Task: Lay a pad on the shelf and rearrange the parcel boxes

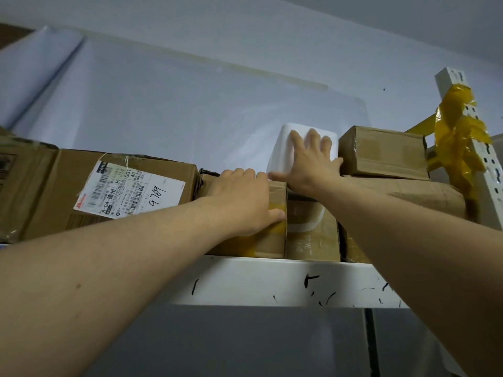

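left hand point(245, 197) grips cardboard box point(275, 240) | right hand point(307, 161) spread flat on foam box point(280, 151)

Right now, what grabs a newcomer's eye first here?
Two bare arms reach up to the top shelf: the right hand lies flat on a white foam box at the centre, and the left hand grips a taped cardboard box beside it. At left, a large carton's shipping label bears a handwritten 9769; yellow tape wraps the right upright.
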